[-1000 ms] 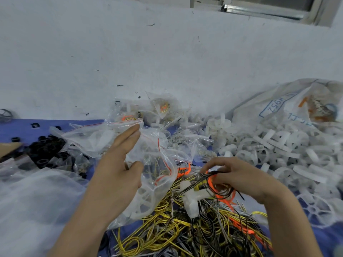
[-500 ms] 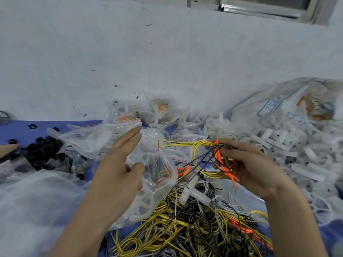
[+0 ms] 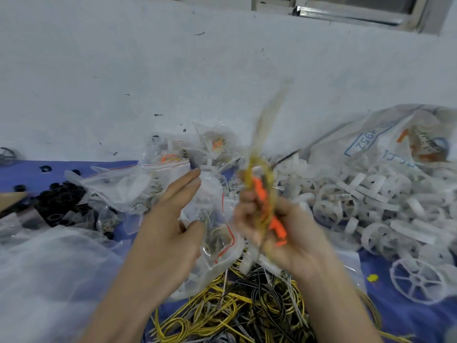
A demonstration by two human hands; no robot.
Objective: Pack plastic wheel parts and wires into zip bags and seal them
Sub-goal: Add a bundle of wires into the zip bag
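A crumpled clear zip bag [image 3: 214, 194] with a red seal strip. Just right of it, a blurred yellow, orange and black wire bundle [image 3: 262, 194]. Loose wires [image 3: 247, 313] lie below it, white wheels [image 3: 371, 206] farther right.

On blue table cover [image 3: 408, 325], front centre: heap of yellow and black wire loops [image 3: 235, 310]. Just behind: clear plastic zip bag [image 3: 217, 219] in left hand [image 3: 170, 224], bundle of yellow and orange wires [image 3: 262, 194] in right hand [image 3: 284, 233] beside it. Right: pile of white plastic wheel parts [image 3: 371, 206], large printed clear sack [image 3: 383, 144] behind. Left: heap of small black rings [image 3: 61, 201].
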